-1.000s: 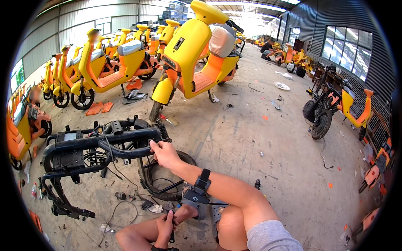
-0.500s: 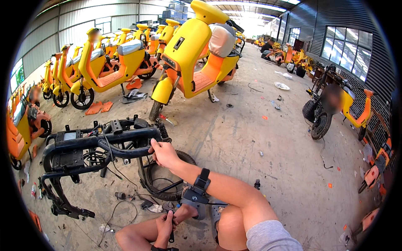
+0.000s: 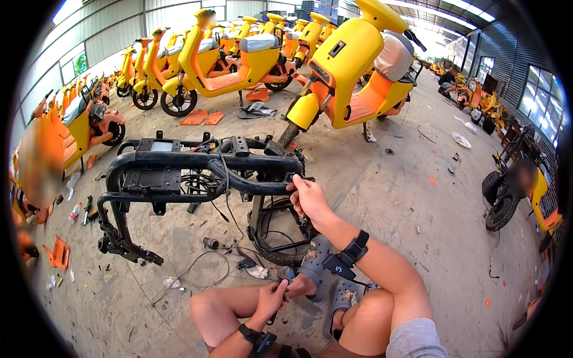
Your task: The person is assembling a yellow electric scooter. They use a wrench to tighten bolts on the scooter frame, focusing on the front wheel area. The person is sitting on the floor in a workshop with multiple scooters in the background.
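The black tubular frame (image 3: 191, 160) sits on the floor (image 3: 382, 203), well in from its far edges, the right hand (image 3: 305, 196) clasping its tube end, apparently to steady it, while the left hand (image 3: 271, 298) curls apart, its contents unclear.

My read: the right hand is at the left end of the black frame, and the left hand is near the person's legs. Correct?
Not quite: the head view shows the right hand at the right end of the black frame, not the left. The left hand is near the person's legs, as you say.
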The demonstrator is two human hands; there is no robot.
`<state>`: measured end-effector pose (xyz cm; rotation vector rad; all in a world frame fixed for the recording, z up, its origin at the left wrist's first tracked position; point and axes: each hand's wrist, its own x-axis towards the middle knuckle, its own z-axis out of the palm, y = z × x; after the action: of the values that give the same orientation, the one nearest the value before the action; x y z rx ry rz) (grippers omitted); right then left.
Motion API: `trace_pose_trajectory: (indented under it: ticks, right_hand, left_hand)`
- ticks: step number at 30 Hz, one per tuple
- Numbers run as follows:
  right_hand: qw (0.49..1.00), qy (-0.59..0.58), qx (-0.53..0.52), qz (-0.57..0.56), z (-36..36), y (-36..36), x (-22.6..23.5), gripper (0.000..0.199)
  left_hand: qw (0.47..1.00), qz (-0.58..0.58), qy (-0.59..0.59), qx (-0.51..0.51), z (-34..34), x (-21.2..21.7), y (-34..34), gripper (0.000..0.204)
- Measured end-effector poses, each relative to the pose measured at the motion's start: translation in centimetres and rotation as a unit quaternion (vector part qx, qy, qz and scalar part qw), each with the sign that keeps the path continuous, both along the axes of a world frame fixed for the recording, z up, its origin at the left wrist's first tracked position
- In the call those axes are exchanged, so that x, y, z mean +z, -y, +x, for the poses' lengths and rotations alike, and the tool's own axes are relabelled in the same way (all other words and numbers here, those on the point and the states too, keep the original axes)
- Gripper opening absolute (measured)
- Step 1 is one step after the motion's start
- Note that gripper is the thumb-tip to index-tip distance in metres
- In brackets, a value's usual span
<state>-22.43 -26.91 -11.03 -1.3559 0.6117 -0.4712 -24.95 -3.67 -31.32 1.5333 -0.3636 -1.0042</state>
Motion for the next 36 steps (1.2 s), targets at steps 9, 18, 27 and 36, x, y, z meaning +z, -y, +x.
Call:
trace_pose_trajectory:
  ticks: [9,18,27,36]
  right_hand:
    - [0.992,-0.008,-0.050,-0.116,0.3,1.0,-1.1,0.034]
    - [0.877,-0.131,-0.129,-0.443,-1.2,0.1,0.4,0.037]
    - [0.821,-0.157,-0.143,-0.530,-0.3,-0.4,1.2,0.042]
    - [0.780,-0.129,-0.174,-0.587,-0.8,0.0,0.7,0.029]
  left_hand:
    - [1.000,0.000,0.007,-0.002,-0.1,0.5,0.0,0.048]
    - [0.999,-0.004,-0.036,-0.005,-0.3,-0.3,0.4,0.046]
    - [0.999,0.034,0.021,0.011,-0.2,-0.4,-0.2,0.050]
    - [0.998,0.041,0.041,-0.004,-0.1,-0.8,-0.3,0.050]
